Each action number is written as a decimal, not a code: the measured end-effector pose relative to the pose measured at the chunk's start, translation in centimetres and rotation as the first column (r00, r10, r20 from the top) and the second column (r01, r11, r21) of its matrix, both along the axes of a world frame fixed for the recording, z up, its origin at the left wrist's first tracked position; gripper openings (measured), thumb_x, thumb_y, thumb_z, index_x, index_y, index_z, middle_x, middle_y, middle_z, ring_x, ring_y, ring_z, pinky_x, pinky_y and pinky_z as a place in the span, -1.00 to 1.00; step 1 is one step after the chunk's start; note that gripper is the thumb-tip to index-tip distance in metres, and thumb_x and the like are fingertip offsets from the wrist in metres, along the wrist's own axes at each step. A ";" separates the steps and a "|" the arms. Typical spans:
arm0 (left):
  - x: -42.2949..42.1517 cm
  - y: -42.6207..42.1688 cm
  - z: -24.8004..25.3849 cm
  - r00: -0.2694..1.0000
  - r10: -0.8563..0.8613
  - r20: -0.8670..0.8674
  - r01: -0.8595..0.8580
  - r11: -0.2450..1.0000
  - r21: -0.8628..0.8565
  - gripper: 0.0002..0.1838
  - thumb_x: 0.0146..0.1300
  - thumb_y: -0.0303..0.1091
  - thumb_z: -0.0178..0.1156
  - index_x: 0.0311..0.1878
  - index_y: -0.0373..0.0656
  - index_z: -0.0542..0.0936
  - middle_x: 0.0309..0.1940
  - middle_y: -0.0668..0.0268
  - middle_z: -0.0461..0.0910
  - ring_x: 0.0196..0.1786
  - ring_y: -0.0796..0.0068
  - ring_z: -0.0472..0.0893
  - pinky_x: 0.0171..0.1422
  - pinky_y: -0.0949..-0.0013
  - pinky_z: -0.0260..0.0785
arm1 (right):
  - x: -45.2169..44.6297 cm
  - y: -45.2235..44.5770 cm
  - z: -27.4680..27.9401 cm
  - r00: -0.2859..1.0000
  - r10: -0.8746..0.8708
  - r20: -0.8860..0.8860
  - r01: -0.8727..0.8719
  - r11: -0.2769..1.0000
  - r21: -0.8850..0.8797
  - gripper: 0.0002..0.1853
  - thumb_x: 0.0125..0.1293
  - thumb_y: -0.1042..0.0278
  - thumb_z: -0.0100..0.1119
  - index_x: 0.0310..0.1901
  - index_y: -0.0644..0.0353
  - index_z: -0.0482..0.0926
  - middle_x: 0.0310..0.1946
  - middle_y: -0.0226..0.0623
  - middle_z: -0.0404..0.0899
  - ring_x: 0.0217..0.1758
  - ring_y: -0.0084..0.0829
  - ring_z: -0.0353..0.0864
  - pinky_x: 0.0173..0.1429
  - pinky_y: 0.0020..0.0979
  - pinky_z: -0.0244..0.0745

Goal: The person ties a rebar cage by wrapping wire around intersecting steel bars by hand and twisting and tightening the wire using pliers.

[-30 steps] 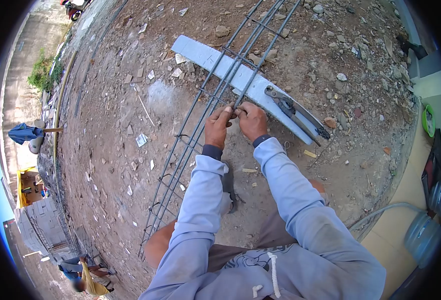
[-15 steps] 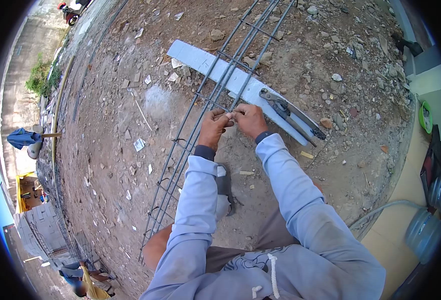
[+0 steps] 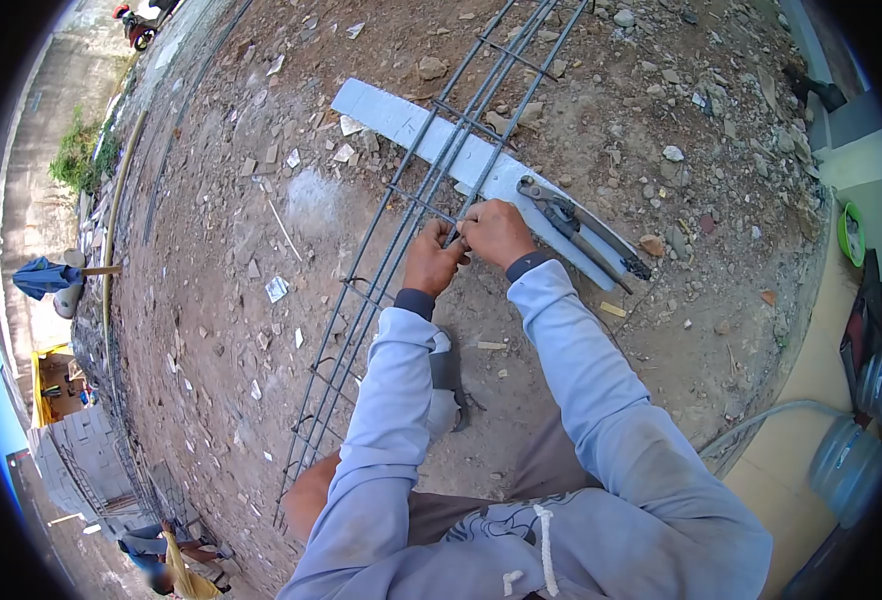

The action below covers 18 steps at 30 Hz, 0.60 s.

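The steel bar cage (image 3: 392,185) lies aslant in front of us, running from beyond our hands back past our left knee, its long bars joined by crosswise ties. Our left hand (image 3: 436,258) and right hand (image 3: 498,235) meet at its near side, at the bars, fingers curled in and tips closed in a pinch; we cannot tell what, if anything thin, sits between them. Just beyond our hands, the white plank (image 3: 391,107) passes under the cage and slants down to the right. On its right-hand part, near our right hand, rests the long-handled tool (image 3: 561,212), jaws toward the cage. Left of our left hand, a thin pale stick (image 3: 286,230) lies on the rubbly ground (image 3: 241,330). Between our forearms we see a dark shoe (image 3: 448,375). Well to the right of our hands are the green basin (image 3: 851,235) and, nearer us, the clear blue bottles (image 3: 846,475). Far off to the left hangs the blue cloth (image 3: 46,277), and lower down on that side another person (image 3: 189,570) is bent over
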<state>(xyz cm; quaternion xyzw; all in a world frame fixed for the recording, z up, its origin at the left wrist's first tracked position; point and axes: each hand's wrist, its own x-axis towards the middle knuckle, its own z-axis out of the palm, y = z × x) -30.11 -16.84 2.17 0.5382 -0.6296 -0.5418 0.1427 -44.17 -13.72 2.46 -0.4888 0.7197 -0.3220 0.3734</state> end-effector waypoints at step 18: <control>0.0 -0.8 -3.3 0.957 0.073 0.279 0.006 0.962 -0.272 -0.73 0.13 -0.29 0.24 -0.20 -0.23 0.44 -0.60 0.15 0.56 -0.50 0.21 0.60 -0.49 0.22 0.35 | 1.7 -1.1 0.4 0.997 -0.032 -0.074 0.052 0.959 0.277 -0.61 0.14 0.12 0.16 -0.22 0.34 0.64 -0.16 0.14 0.59 -0.03 0.03 0.58 0.09 -0.15 0.46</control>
